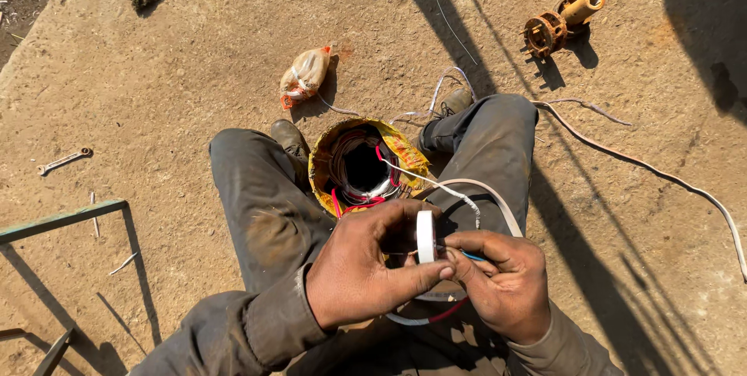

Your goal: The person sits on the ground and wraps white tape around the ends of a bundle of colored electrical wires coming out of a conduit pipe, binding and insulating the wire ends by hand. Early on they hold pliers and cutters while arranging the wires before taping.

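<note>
Spanner point(64, 160): lies flat on the concrete at your far left, well apart from your hands.
Metal frame point(62, 221): green bar at your left knee, casting a shadow toward you.
Plastic bag point(304, 75): crumpled on the ground just beyond the motor housing.
Motor housing point(327, 160): yellow cylinder standing between your knees, open end up, so the windings and loose leads face you.
Left hand point(366, 267): curled closed around the tape roll, thumb along its near side, fingers over the far side; you hold it steady and on edge.
Tape roll point(426, 236): white, upright between both hands, just above your lap, in front of the housing.
Right hand point(506, 283): fingertips pinched narrow at the roll's edge, where a blue wire point(473, 255) shows; I cannot tell whether you grip tape end or wire.
White lead point(436, 184): runs from the housing toward your hands.
Flat cable point(646, 166): trails away across the concrete on your right.
Rusty pump parts point(556, 26): upper right, well apart.
</note>
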Demonstrator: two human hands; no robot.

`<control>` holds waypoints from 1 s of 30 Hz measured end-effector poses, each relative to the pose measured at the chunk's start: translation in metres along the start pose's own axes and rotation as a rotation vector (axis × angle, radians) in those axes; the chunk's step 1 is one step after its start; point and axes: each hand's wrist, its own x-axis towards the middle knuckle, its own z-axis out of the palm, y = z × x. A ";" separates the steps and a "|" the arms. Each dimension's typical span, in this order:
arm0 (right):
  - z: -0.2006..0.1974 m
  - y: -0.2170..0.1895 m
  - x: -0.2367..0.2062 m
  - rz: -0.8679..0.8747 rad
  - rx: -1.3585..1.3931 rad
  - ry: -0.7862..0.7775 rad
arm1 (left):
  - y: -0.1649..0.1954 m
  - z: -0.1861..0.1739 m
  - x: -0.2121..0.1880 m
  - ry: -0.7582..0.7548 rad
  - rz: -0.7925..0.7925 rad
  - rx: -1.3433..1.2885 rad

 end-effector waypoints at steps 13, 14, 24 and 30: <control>0.009 0.003 0.002 0.049 0.037 -0.010 | -0.013 0.005 -0.002 0.101 0.288 0.500; 0.008 0.003 0.001 0.010 0.060 -0.017 | -0.014 0.005 -0.002 0.053 0.289 0.555; 0.010 0.001 0.004 -0.027 -0.098 0.075 | -0.006 -0.008 -0.006 -0.004 0.509 0.272; 0.008 -0.001 0.006 0.140 0.157 0.038 | -0.006 -0.007 -0.007 -0.018 0.636 0.425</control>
